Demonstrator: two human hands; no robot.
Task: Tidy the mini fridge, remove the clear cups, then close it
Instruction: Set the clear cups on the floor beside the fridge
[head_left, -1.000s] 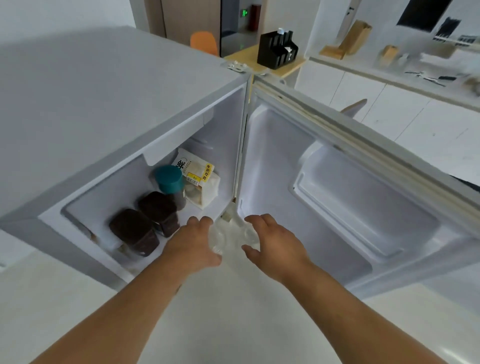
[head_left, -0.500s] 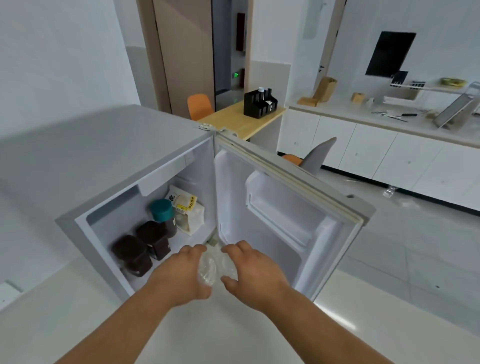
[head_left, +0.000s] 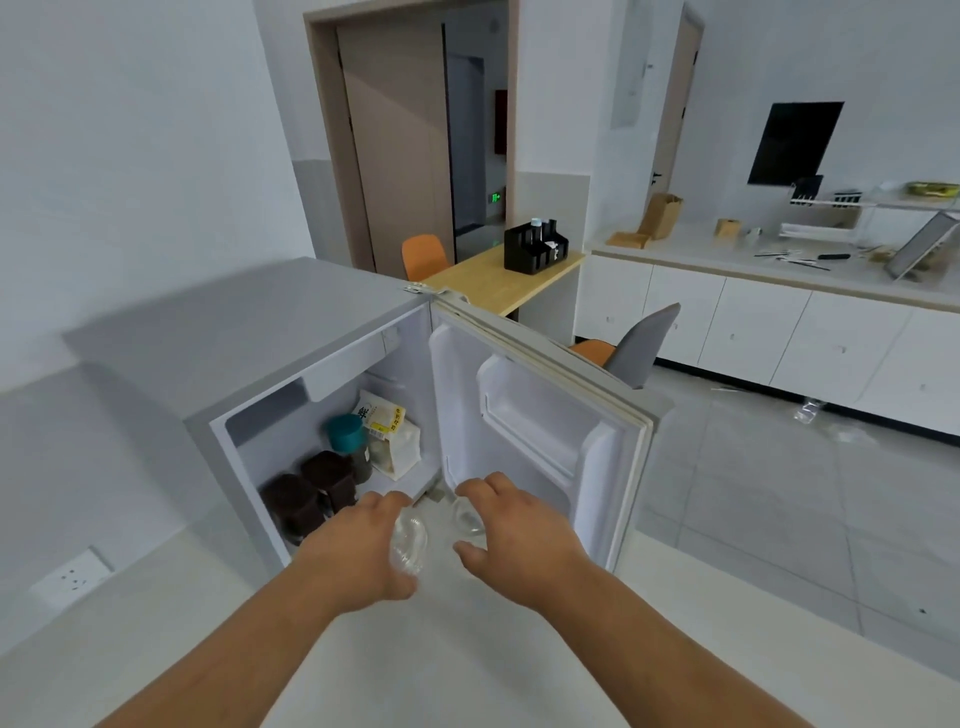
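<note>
2 clear cups are now outside the mini fridge: the left hand is curled around the left clear cup, and the right hand, fingers half-closed, holds the right clear cup. 0.5 s earlier the hands were pressed together around them; they have since parted and drawn back. Beyond the left hand, 2 dark lidded containers, a teal-lidded jar and a food packet remain inside. Beyond the right hand, the fridge door stands open; closing appears to be what remains.

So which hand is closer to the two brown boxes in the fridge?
Left. The left hand is right beside the brown boxes, just in front of them. The right hand is farther over, by the open door.
</note>
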